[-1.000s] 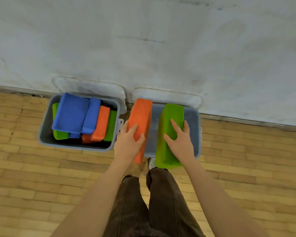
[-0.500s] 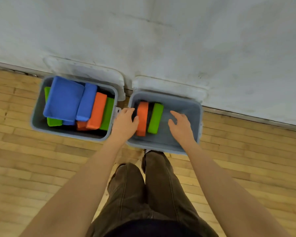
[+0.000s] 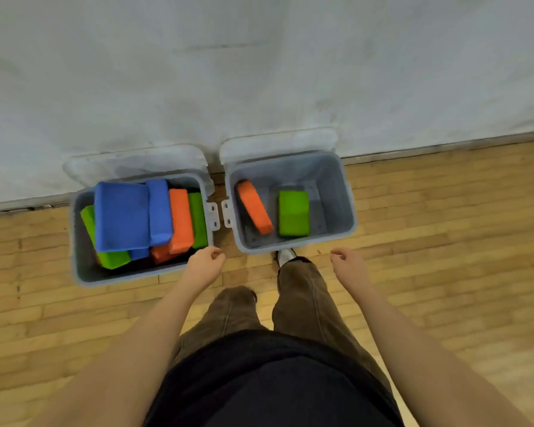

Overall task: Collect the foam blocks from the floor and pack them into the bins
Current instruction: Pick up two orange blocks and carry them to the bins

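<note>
Two grey plastic bins stand side by side on the wooden floor point(image 3: 444, 241), against the foot of a pale wall point(image 3: 259, 72), each with its hinged lid thrown back to lean on that wall.

The left bin point(image 3: 77, 241) is nearly full of foam blocks. A broad blue block point(image 3: 121, 215) lies on top toward the left, and a narrower blue block point(image 3: 159, 211) stands on edge just right of it, touching it. Right of that stands an orange block point(image 3: 181, 220), and then a green block point(image 3: 198, 220) against the bin's right wall. Beneath them, a second green block point(image 3: 111, 258) shows at the near left corner, along with bits of another orange and another blue one near the front wall.

The right bin point(image 3: 346, 204) is mostly empty. It holds only two blocks: an orange foam block point(image 3: 255, 206) tilted against the left wall, and a green foam block point(image 3: 293, 212) resting on the bottom near the middle, apart from the orange one. The grey floor of the bin shows bare to the right of them.

The person stands just in front of the bins, a shoe tip touching the near edge of the right bin. The left hand point(image 3: 205, 265) hangs by the near right corner of the left bin, fingers loosely curled and holding nothing. The right hand point(image 3: 347, 265) hangs over the floor near the right bin's front, also loosely curled and empty.
</note>
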The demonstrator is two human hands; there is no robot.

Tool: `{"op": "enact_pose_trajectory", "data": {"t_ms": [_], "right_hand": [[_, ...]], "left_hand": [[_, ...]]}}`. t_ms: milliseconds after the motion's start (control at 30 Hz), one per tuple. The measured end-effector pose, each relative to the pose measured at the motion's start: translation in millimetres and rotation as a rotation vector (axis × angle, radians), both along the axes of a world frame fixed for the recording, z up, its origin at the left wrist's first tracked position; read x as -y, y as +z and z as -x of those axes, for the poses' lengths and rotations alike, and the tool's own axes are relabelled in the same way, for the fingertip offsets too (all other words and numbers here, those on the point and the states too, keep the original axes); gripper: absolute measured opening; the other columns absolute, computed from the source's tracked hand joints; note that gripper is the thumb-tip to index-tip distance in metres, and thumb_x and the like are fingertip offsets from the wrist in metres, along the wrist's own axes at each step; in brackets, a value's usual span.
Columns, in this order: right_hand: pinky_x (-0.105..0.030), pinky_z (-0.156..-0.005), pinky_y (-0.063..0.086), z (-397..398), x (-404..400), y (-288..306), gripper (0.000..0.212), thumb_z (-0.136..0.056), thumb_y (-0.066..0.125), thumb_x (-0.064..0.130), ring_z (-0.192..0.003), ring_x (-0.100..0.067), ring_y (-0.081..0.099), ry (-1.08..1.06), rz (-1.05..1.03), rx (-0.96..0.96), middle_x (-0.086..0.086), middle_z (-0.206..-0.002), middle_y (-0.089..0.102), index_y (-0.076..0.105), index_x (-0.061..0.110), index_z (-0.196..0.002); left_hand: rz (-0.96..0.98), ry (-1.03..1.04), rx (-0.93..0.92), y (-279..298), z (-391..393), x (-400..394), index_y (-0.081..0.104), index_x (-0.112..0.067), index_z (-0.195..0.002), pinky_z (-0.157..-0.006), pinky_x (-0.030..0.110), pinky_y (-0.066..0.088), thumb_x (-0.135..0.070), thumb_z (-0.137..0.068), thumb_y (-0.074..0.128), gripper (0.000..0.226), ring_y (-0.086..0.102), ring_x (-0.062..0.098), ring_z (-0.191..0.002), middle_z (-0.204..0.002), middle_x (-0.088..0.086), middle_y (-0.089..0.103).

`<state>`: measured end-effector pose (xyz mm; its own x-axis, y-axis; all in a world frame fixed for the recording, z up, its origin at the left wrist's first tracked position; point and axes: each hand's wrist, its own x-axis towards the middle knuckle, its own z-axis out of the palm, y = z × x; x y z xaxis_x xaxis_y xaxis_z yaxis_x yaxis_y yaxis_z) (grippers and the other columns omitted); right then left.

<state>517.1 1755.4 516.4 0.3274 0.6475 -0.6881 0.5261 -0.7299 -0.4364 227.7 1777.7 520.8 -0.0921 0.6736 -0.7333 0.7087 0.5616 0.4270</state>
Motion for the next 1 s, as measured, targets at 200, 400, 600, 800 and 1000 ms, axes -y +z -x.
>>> {"op": "enact_pose_trajectory", "data": {"t_ms": [200,400,600,800,1000], "right_hand": [[-0.036,-0.092,0.044,43,139,-10,0.036,-0.094,0.043,0.022,-0.109,-0.028,0.055,-0.274,0.109,-0.01,-0.012,-0.123,0.059,0.056,0.011,-0.125],[-0.027,-0.084,0.04,70,276,-3,0.036,-0.097,0.042,0.02,-0.108,-0.024,0.054,-0.639,0.116,-0.062,-0.011,-0.126,0.057,0.055,0.007,-0.128],[-0.032,-0.095,0.041,117,406,-8,0.036,-0.097,0.045,0.023,-0.115,-0.022,0.052,-1.184,0.073,-0.131,-0.008,-0.126,0.058,0.053,0.011,-0.13],[-0.026,-0.074,0.042,178,542,-13,0.032,-0.094,0.047,0.018,-0.087,-0.019,0.056,-1.758,0.07,-0.173,-0.011,-0.106,0.064,0.06,0.006,-0.121],[-0.032,-0.077,0.048,206,677,0,0.032,-0.097,0.042,0.017,-0.086,-0.021,0.059,-2.075,0.07,-0.175,-0.01,-0.103,0.064,0.058,0.008,-0.123]], "left_hand": [[0.112,-0.177,0.004,-15,33,53,0.047,-0.012,-0.079,-0.064,0.029,0.037,-0.017,-0.092,0.045,0.014,0.051,0.02,-0.073,-0.083,0.011,0.05],[0.119,-0.633,-0.061,-16,-2,65,0.048,-0.007,-0.074,-0.062,0.031,0.038,-0.014,-0.089,0.045,0.017,0.048,0.021,-0.071,-0.077,0.012,0.049],[0.064,-1.126,-0.04,-5,-117,120,0.047,-0.009,-0.066,-0.066,0.031,0.037,-0.016,-0.091,0.044,0.027,0.051,0.025,-0.074,-0.073,0.011,0.051],[-0.02,-1.595,0.0,11,-245,271,0.062,-0.005,-0.091,-0.068,0.03,0.039,-0.022,-0.096,0.041,0.028,0.061,0.032,-0.094,-0.093,0.013,0.062],[0.005,-2.018,0.067,16,-291,485,0.059,-0.003,-0.118,-0.082,0.03,0.046,-0.026,-0.098,0.042,0.035,0.059,0.028,-0.099,-0.113,0.014,0.062]]}}
